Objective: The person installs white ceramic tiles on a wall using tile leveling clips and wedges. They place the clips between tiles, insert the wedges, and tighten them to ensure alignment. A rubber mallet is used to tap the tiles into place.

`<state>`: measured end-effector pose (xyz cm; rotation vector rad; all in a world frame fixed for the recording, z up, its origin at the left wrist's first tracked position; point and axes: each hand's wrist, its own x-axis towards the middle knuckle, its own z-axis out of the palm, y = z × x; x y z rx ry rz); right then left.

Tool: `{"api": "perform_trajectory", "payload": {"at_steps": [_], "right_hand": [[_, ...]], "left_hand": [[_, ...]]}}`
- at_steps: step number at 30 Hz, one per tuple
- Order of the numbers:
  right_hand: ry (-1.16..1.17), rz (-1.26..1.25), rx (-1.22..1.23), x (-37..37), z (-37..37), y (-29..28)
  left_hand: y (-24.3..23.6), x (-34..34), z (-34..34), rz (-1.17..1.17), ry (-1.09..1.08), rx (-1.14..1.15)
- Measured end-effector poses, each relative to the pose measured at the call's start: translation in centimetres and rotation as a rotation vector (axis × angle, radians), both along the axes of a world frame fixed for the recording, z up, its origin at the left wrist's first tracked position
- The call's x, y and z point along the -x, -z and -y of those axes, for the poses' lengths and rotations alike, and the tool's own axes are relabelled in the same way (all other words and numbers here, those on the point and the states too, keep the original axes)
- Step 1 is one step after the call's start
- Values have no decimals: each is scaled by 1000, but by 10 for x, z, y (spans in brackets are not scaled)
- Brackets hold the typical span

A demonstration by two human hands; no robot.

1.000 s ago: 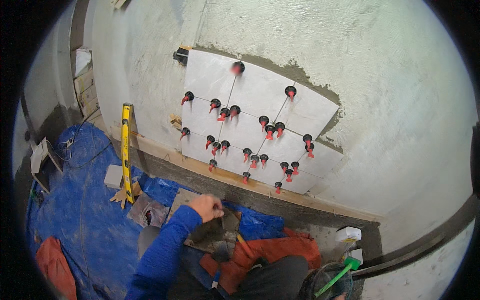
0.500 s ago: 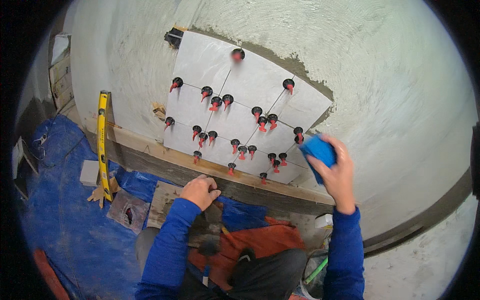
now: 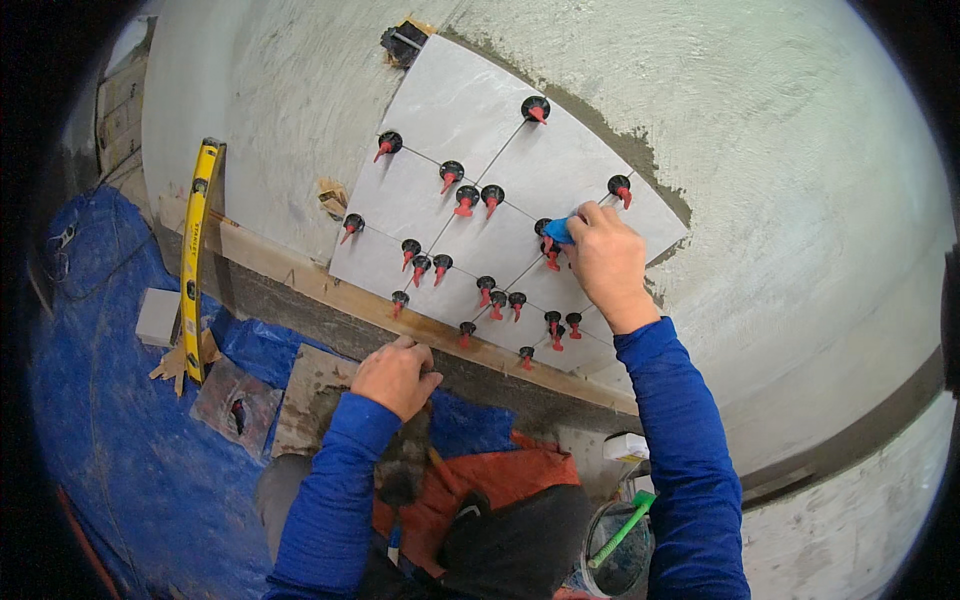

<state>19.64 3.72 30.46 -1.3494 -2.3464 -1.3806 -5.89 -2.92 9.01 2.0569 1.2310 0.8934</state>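
My right hand (image 3: 608,255) grips a blue sponge (image 3: 558,232), mostly hidden under the fingers, against the light grey wall tiles (image 3: 440,90). It sits beside a black-and-red tile leveling clip (image 3: 551,256) at a joint; another clip there is partly covered. Several more such clips stud the joints, among them one near the top (image 3: 536,110) and one at the right (image 3: 620,190). My left hand (image 3: 397,378) is loosely curled in front of the wooden batten (image 3: 290,285) under the tiles. Nothing shows in it.
A yellow spirit level (image 3: 195,260) leans upright against the wall at left. Blue tarp (image 3: 120,400) covers the floor. A mortar-smeared board (image 3: 305,400) lies near my left arm. At lower right stands a bucket (image 3: 625,560) with a green-handled tool (image 3: 620,532). Raw mortar edges the tiles.
My right hand has moved left with the sponge, from beyond the tiles' right edge onto a joint between clips. The view has shifted slightly; my left hand stays near the batten.
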Motion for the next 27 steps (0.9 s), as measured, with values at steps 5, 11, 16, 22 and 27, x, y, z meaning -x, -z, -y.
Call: {"api": "perform_trajectory", "payload": {"at_steps": [5,11,16,22,27], "right_hand": [[83,127,-65,9,-11,5],[119,183,-74,14,-23,9],[136,206,-46,14,-23,7],[35,172,-126,17,4,3],[-152,-158,-243,-1,53,0]], "left_hand": [[1,0,2,-20,7,7],[0,4,5,-35,1,3],[-1,9,4,-4,3,6],[-3,11,5,9,8,3],[-5,14,5,6,-8,-23]]}}
